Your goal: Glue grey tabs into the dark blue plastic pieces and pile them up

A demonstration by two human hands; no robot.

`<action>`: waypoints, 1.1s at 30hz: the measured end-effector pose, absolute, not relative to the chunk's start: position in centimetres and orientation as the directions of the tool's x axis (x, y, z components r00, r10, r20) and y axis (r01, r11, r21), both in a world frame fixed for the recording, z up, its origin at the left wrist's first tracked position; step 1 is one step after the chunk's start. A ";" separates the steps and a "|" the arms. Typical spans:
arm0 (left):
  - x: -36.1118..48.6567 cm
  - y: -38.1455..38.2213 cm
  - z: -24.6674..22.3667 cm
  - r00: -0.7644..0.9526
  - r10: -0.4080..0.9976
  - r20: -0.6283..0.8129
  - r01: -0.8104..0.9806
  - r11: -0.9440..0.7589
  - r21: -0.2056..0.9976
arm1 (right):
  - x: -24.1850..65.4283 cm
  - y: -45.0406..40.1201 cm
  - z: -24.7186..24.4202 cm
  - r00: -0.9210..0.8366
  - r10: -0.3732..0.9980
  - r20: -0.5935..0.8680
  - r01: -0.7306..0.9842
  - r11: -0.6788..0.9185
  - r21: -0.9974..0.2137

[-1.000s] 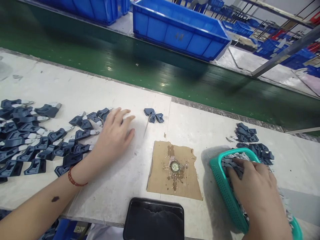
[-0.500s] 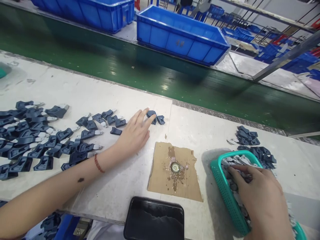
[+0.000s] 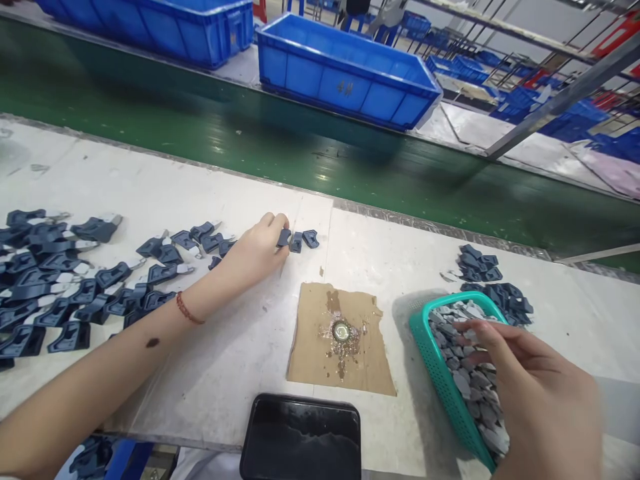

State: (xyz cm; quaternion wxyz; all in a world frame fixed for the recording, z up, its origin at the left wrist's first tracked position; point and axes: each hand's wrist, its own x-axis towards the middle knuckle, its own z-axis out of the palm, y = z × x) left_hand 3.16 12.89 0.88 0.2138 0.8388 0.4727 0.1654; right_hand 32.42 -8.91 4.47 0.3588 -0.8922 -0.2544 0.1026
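My left hand is closed on a dark blue plastic part at the middle of the white table. Two similar blue parts lie just right of it. Over the green basket my right hand has thumb and fingers pinched together at a small grey piece. Many grey pieces fill the basket. Between the hands lies a torn cardboard sheet with a small round container and wet stains on it.
Many blue parts with pale tips spread across the left. More blue parts are piled behind the basket. A black phone lies at the front edge. Beyond a green belt stand blue crates.
My left hand has closed its fingers on a blue part. My right hand has lifted out of the grey pieces, with its fingertips now at one piece. The view has shifted slightly.
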 end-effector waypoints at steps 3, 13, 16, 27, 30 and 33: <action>2.8 11.3 2.1 0.458 0.889 -0.010 0.630 -0.316 0.709 | 31.0 -8.7 4.2 0.806 0.592 -0.023 0.221 -0.337 -0.915; 2.8 5.5 0.0 0.692 0.697 -0.191 -0.022 0.285 0.958 | 25.5 -5.8 1.9 0.376 0.830 -0.411 -0.249 -0.337 -0.908; 3.0 5.0 -0.9 0.686 0.697 -0.211 -0.029 0.315 0.949 | 24.4 -5.7 0.9 0.359 0.827 -0.432 -0.231 -0.370 -0.900; 2.3 3.8 -1.0 0.750 0.651 -0.117 0.018 0.157 0.987 | 22.8 -6.2 -1.0 0.448 0.891 -0.078 0.425 -0.289 -0.858; 2.2 3.7 -1.1 0.772 0.633 -0.054 -0.021 0.111 0.994 | 22.7 -6.4 -1.3 0.349 0.930 0.118 0.635 -0.142 -0.759; 2.3 3.6 -1.5 0.763 0.645 -0.042 -0.079 0.157 0.984 | 22.7 -6.4 -1.7 0.235 0.930 0.283 0.763 0.004 -0.646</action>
